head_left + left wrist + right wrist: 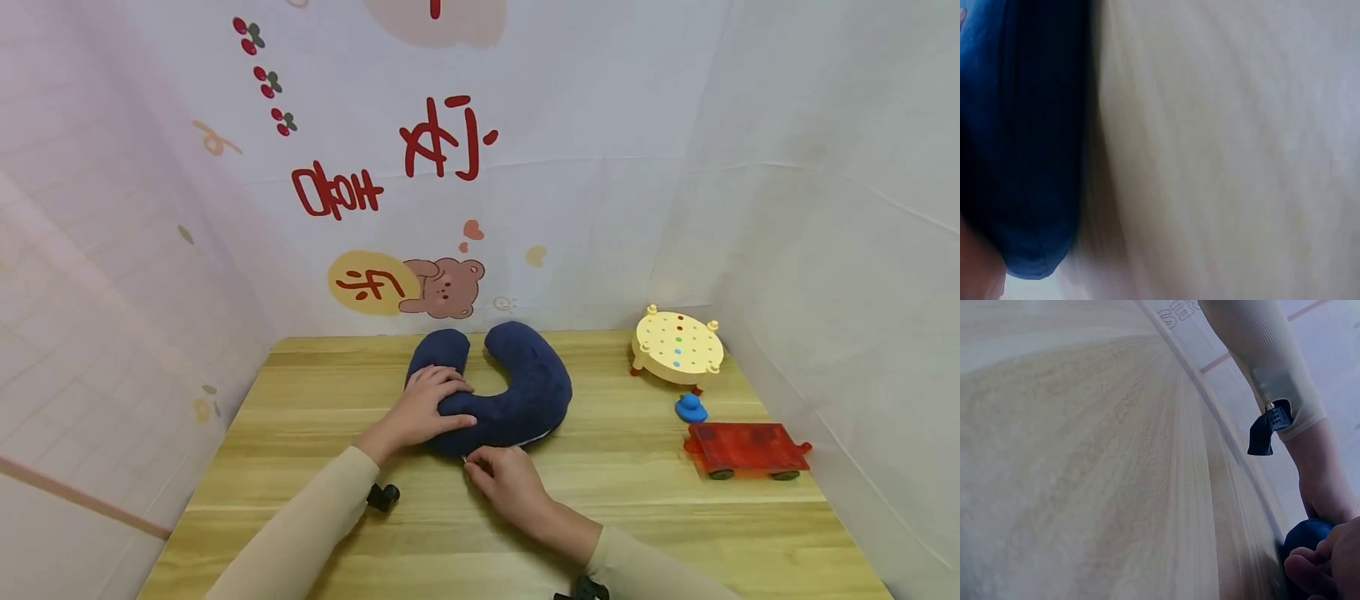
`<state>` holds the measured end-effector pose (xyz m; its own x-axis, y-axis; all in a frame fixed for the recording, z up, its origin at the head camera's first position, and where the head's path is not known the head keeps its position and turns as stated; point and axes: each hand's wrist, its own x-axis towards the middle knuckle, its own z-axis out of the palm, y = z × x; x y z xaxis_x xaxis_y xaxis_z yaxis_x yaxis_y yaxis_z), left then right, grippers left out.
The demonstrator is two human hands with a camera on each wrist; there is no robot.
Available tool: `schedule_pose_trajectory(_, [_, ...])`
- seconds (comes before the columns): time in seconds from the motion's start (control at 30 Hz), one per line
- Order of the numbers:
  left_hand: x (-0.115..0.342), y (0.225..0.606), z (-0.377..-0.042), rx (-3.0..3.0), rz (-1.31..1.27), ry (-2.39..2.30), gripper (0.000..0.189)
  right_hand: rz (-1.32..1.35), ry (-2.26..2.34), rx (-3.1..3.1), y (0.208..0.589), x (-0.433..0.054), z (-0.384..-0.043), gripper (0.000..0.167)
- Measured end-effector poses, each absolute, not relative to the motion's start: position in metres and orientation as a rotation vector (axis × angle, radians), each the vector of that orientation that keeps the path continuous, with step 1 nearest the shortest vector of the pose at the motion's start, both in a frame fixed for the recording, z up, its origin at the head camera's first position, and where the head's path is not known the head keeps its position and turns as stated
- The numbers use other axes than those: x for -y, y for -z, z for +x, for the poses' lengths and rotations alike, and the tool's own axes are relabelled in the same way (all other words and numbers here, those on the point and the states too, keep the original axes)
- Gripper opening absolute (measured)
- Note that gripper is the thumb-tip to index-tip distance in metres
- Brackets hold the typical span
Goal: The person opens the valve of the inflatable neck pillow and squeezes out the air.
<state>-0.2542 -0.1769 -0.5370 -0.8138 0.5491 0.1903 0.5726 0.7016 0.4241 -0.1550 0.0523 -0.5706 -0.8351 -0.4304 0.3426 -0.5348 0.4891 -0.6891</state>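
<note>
A navy blue U-shaped neck pillow (536, 379) lies on the table with its opening toward the back wall. My left hand (427, 407) rests on the pillow's left side, fingers spread over the fabric and thumb pointing right. At the near edge, my right hand (513, 483) pinches a small zipper pull (465, 460) between thumb and fingers. A pale strip shows along the pillow's lower right edge. In the left wrist view the dark pillow (1029, 137) fills the left side. The right wrist view catches the curled right hand (1344, 559) beside a bit of pillow.
On the right of the wooden table (300, 400) stand a yellow pegged toy stool (678, 346), a blue toy duck (691, 408) and a red translucent wheeled toy wagon (750, 447). A printed white cloth wall (585, 208) borders the table's back edge.
</note>
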Motion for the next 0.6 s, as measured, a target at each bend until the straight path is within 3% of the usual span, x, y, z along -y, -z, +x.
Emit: schedule_pose_trajectory(0.6, [0.174,0.545,-0.253,2.828,-0.908,0.774,0.063,0.857,-1.322,2.63,0.572,-0.039,-0.156,0.006])
